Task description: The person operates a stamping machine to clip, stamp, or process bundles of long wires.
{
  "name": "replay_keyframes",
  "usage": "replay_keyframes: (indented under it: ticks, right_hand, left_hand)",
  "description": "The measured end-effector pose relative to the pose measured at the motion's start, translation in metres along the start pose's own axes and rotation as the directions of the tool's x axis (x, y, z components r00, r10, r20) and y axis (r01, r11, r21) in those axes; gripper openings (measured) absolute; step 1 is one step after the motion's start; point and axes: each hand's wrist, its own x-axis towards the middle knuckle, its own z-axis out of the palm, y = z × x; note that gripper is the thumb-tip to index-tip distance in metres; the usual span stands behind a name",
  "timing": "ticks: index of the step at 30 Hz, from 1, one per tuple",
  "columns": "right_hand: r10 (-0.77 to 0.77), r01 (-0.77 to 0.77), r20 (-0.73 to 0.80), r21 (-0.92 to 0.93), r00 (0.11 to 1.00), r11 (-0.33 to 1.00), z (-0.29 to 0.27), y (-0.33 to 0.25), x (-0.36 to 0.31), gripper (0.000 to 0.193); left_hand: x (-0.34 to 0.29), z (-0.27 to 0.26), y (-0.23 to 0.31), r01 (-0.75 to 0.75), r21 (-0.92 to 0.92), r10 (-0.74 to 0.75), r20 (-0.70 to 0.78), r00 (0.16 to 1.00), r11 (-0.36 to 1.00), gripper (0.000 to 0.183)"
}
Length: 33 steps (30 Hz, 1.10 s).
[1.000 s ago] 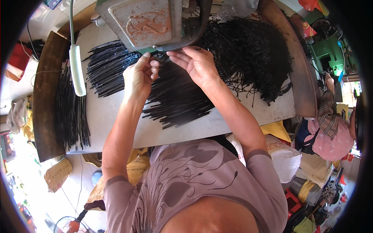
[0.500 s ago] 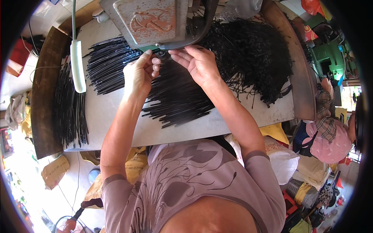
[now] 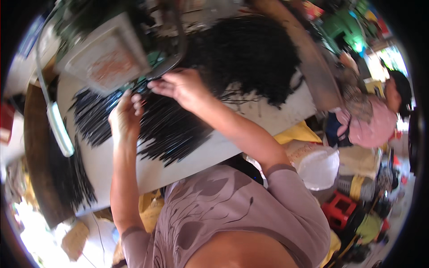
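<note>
My left hand (image 3: 124, 117) is closed, its fingers curled in a pinch just under the lower edge of a machine with a worn grey cover (image 3: 109, 62). My right hand (image 3: 182, 89) pinches close beside it, below a curved dark arm of the machine (image 3: 172, 62). Motion blur and small size hide what either hand holds. Thin black strips (image 3: 174, 129) lie in a spread bundle beneath my hands. Another bundle of black strips (image 3: 91, 120) lies left of my left hand. A big tangled heap of black strips (image 3: 250, 58) sits to the right.
A white tube lamp (image 3: 60, 129) hangs at the left on a thin stem. Raised brown boards (image 3: 308, 58) edge the pale tabletop (image 3: 100, 174). White sacks (image 3: 315, 165) and a red stool (image 3: 338, 210) stand at right. Beyond them, a person in pink (image 3: 373, 127) sits near green machinery.
The whole view has swung, so table, machine and hands appear farther left and tilted. Both hands keep their place at the machine's lower edge. More of the person at right shows.
</note>
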Motion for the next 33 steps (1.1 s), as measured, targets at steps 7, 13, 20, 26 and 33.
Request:
replay_keyframes:
  ticks: [7, 13, 20, 26, 33]
  right_hand:
    - [0.1, -0.043, 0.056, -0.626, 0.993, 0.779, -0.025, -0.059, -0.028, 0.032]
    - [-0.378, 0.148, 0.07, -0.972, 0.923, 0.183, -0.065, -0.141, -0.071, 0.01]
    - [-0.412, 0.247, 0.627, -0.701, 0.662, -0.669, -0.086, -0.134, -0.047, 0.011]
    - [-0.09, 0.5, 0.863, -0.37, 0.497, -0.783, -0.013, -0.074, -0.045, 0.01]
    - [0.1, 0.313, 0.352, -0.907, 0.93, 0.283, -0.008, -0.01, 0.009, 0.023]
  left_hand:
    - [0.0, 0.003, 0.01, 0.095, 0.016, -0.096, 0.051, 0.994, 0.995, 0.011]
    - [-0.008, -0.002, 0.02, 0.108, 0.053, -0.116, 0.188, 0.975, 0.993, 0.012]
    - [-0.018, 0.009, 0.012, 0.133, 0.21, -0.159, 0.113, 0.981, 0.969, 0.013]
    - [-0.028, 0.006, 0.011, 0.035, 0.402, -0.085, 0.107, 0.991, 0.915, 0.008]
    - [-0.033, 0.004, 0.01, -0.037, 0.389, 0.001, 0.091, 0.996, 0.921, 0.005]
